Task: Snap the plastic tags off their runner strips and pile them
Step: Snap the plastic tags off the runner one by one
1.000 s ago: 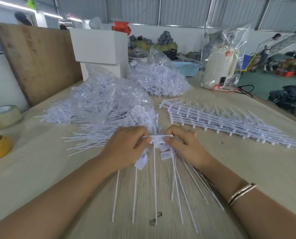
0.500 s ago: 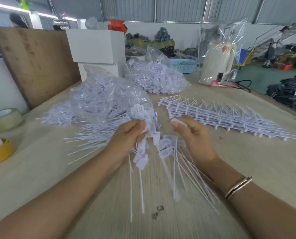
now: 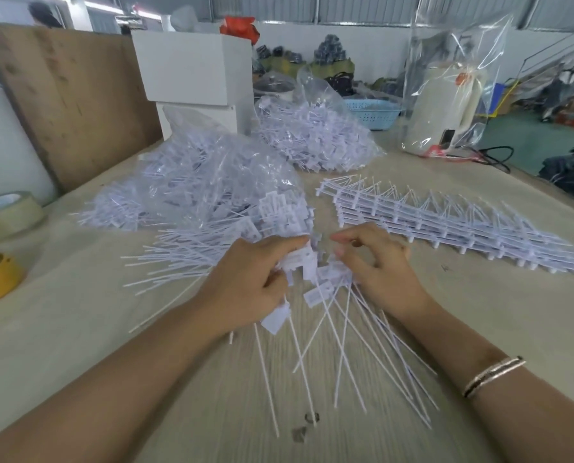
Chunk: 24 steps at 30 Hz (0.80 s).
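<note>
On the counter point(image 3: 78, 329), the left hand point(image 3: 245, 282) is closed around a bunch of white tags point(image 3: 304, 265), tails fanning toward the viewer. The right hand point(image 3: 379, 262), just beside the bunch, is half-curled, fingers loose, apparently empty. Runner strips point(image 3: 446, 225) lie beyond it.

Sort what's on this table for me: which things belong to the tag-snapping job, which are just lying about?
Job: left hand gripping a bunch of tags; right hand; loose tag pile; stacked runner strips; bagged tags.

Lying about: tape rolls, white boxes, bagged kettle, blue basket.
</note>
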Motion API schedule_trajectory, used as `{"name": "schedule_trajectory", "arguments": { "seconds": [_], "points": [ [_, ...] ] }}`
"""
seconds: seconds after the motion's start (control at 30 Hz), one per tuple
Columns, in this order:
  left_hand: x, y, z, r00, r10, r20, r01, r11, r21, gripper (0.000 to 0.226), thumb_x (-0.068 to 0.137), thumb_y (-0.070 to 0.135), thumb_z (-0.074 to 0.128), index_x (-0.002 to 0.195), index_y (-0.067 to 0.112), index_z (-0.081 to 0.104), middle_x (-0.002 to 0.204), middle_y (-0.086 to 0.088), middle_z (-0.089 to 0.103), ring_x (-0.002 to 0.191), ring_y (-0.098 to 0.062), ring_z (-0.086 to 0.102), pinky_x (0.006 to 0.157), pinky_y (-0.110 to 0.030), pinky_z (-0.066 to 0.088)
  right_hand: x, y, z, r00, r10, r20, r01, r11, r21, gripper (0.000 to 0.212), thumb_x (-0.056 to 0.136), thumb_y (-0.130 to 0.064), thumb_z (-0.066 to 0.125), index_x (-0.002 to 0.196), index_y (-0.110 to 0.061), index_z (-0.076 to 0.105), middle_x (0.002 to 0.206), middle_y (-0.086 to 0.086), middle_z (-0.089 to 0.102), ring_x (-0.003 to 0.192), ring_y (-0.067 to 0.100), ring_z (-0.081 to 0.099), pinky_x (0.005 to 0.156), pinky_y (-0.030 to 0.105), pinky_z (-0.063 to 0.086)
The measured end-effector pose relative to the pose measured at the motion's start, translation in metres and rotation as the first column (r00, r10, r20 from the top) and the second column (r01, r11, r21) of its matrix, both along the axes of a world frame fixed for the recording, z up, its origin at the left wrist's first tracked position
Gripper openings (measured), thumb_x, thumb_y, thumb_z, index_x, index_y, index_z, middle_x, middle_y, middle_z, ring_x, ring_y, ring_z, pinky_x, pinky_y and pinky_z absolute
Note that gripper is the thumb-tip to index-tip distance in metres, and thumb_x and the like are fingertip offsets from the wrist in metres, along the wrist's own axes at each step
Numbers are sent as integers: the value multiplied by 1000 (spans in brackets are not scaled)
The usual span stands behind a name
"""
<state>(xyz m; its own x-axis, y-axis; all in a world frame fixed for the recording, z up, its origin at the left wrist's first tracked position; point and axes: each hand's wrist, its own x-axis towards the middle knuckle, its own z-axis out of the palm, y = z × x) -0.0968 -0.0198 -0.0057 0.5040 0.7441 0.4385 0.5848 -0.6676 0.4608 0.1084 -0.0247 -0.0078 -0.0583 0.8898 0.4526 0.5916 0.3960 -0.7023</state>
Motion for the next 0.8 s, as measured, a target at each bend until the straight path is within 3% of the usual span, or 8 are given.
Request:
{"name": "schedule_trajectory", "arguments": {
  "seconds": [0.03, 0.13, 0.23, 0.3, 0.4, 0.53, 0.67, 0.8],
  "points": [
    [2, 1, -1, 1000, -1, -13, 1, 1000, 10, 57, 83, 17, 43, 139, 26, 43, 92, -1, 67, 47, -1, 50, 55, -13, 33, -3, -1, -1, 1000, 18, 1, -18, 1000, 23, 4, 87, -46, 53, 86, -48, 55, 97, -20, 56, 106, 13, 52, 100, 53, 29],
    [9, 0, -7, 1000, -16, 8, 15, 998, 58, 59, 84, 22, 43, 142, 26, 35, 110, 8, 58, 58, 2, 53, 71, -28, 34, -9, -4, -8, 991, 85, 101, -89, 995, 34, 21, 80, -58, 45, 87, -42, 56, 95, -20, 53, 108, 15, 50, 99, 52, 28],
    [13, -3, -10, 1000, -22, -2, 22, 995, 97, 54, 88, 25, 46, 141, 23, 36, 116, 16, 47, 84, -10, 60, 90, -34, 33, -10, -1, -10, 992, 72, 103, -73, 997, 5, 24, 81, -59, 48, 89, -38, 58, 97, -19, 54, 109, 11, 49, 99, 43, 25],
    [15, -2, -11, 1000, -29, 3, 28, 993, 118, 51, 90, 26, 47, 139, 20, 39, 117, 13, 49, 94, -15, 59, 94, -36, 35, -10, -1, -10, 987, 104, 122, -104, 995, -10, 31, 83, -60, 53, 92, -32, 61, 99, -10, 56, 107, 15, 49, 98, 49, 29],
    [17, -2, -9, 996, -9, 86, 0, 995, 103, 40, 90, 29, 48, 129, 19, 49, 110, 11, 54, 92, -2, 55, 85, -24, 40, -8, -1, -8, 989, 141, 49, -141, 990, 1, 6, 85, -36, 61, 86, -31, 59, 95, -6, 56, 102, 20, 51, 96, 58, 31],
    [14, 0, -9, 976, 71, 208, -75, 997, 11, 15, 93, 20, 51, 105, 16, 60, 89, 16, 52, 80, -3, 56, 70, -12, 40, -5, 1, -6, 992, 126, -16, -126, 992, -30, 8, 87, -26, 63, 82, -24, 57, 89, -14, 52, 99, 18, 50, 97, 59, 31],
    [15, 0, -14, 984, 68, 164, -67, 998, -9, 12, 93, 20, 52, 102, 20, 61, 87, 12, 61, 79, -3, 57, 69, -21, 43, -7, 1, -6, 979, 191, -72, -191, 982, 1, 12, 88, -13, 63, 79, -16, 57, 82, -5, 52, 87, 19, 51, 90, 49, 37],
    [13, 2, -16, 994, -26, 105, 18, 997, 73, 16, 94, 25, 49, 103, 19, 61, 76, 20, 51, 70, -1, 50, 60, -15, 34, -4, 0, -4, 951, 284, -121, -288, 957, -25, 13, 82, -18, 61, 74, -7, 62, 79, 2, 55, 84, 23, 51, 82, 35, 38]
  ]
}}
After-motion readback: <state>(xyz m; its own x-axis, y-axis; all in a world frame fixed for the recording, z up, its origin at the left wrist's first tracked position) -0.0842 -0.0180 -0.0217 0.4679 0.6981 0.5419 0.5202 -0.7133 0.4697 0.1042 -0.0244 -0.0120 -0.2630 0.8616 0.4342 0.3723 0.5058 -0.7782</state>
